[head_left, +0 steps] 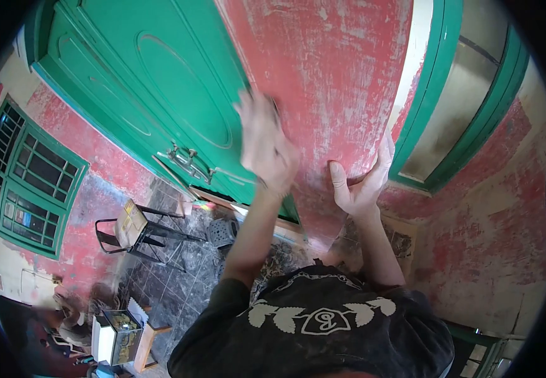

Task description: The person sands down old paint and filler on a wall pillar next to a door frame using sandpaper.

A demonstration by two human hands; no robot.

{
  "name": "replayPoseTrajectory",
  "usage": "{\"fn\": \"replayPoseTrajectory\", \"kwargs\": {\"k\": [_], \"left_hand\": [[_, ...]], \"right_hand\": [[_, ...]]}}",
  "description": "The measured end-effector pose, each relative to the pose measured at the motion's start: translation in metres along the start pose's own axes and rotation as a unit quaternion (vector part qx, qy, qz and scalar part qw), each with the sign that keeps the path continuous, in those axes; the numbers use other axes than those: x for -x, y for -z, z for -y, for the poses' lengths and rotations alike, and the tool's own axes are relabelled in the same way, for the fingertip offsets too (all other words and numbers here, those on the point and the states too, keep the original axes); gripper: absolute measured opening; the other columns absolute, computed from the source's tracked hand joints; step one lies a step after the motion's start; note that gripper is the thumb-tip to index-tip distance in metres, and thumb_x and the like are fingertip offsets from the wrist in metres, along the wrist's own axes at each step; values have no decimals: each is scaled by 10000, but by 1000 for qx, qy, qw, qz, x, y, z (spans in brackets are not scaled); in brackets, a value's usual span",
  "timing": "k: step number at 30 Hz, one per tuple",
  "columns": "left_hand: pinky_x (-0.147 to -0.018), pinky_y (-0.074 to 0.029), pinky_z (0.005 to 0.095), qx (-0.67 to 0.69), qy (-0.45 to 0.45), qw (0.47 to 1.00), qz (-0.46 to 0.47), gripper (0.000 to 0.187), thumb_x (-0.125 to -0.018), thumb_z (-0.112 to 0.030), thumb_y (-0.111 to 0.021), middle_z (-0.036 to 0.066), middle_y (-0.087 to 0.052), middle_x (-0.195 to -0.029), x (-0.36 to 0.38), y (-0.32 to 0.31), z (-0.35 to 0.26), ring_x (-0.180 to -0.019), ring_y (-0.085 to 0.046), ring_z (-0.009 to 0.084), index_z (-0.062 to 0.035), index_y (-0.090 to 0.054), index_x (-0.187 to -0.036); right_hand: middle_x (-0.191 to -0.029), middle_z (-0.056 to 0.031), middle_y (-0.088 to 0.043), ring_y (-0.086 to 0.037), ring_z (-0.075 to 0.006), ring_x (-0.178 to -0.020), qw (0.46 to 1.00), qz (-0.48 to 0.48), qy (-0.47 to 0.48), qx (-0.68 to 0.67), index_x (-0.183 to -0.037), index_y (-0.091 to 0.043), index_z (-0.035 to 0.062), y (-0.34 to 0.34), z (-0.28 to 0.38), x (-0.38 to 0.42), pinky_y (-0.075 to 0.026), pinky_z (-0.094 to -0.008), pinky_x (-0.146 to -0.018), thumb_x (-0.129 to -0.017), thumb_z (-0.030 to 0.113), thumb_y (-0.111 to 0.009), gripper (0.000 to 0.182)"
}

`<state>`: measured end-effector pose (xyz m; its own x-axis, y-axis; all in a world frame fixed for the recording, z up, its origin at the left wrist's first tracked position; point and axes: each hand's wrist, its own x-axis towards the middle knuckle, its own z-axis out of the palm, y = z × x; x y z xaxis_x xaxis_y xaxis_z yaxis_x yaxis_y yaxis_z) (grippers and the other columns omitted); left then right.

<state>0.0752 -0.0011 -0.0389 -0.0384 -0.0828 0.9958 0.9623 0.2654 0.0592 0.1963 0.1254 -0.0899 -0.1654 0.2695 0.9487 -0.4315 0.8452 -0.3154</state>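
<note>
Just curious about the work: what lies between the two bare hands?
The head view shows only a bare stretch of scuffed red wall between the left hand and the right hand.

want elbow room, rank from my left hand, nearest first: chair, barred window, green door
1. Green door, just beside the left hand
2. Chair, lower left on the floor
3. Barred window, far left wall

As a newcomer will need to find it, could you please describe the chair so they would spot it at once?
Start from the green barred window at the picture's left. Just right of it, on the dark tiled floor, stands the chair. Its flat tan top and looped dark frame set it apart from the grey perforated item to its right.
</note>
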Motion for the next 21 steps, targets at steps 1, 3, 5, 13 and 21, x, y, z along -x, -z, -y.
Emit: {"fn": "replayPoseTrajectory", "kwargs": {"k": [1,3,5,13,21], "left_hand": [[-1203,-362,639,2,-17,1000,-12,367,-1044,-14,-500,332,-595,-1452,-29,-3,4,-1413,-514,523,207,-607,-1318],[-1208,-358,637,8,-49,998,-35,367,-1042,-4,-499,322,-593,-1462,-66,-7,8,-1418,-514,511,198,-606,-1329],[-1210,-344,652,12,-6,1000,-23,377,-1040,-19,-504,325,-605,-1442,-37,-5,6,-1416,-510,525,191,-607,-1336],[-1213,-343,634,15,96,995,-8,340,-1032,-13,-510,285,-637,-1426,70,0,-10,-1412,-520,522,163,-667,-1278],[-1207,-361,622,58,-64,992,-86,337,-1025,11,-524,244,-645,-1442,-147,-22,-3,-1428,-529,464,117,-680,-1303]], "right_hand": [[-1580,-359,-389,-423,-478,-1459,1000,0,0,-1,-1588,-307,-92,-1,-1,0,-353,-545,-1203,-895,197,-809,903],[-1580,-360,-390,-416,-477,-1464,1000,0,-1,0,-1590,-304,-91,-1,-1,2,-343,-545,-1208,-894,199,-811,908],[-1578,-362,-392,-417,-475,-1464,1000,-1,3,2,-1590,-303,-90,-1,-1,1,-340,-546,-1208,-892,197,-810,910],[-1546,-309,-420,-455,-428,-1396,1000,1,11,2,-1559,-300,-119,-2,-3,2,-346,-533,-1171,-915,220,-801,884],[-1581,-337,-398,-405,-462,-1466,1000,13,6,16,-1575,-303,-115,3,1,0,-314,-549,-1212,-934,229,-779,869]]}}
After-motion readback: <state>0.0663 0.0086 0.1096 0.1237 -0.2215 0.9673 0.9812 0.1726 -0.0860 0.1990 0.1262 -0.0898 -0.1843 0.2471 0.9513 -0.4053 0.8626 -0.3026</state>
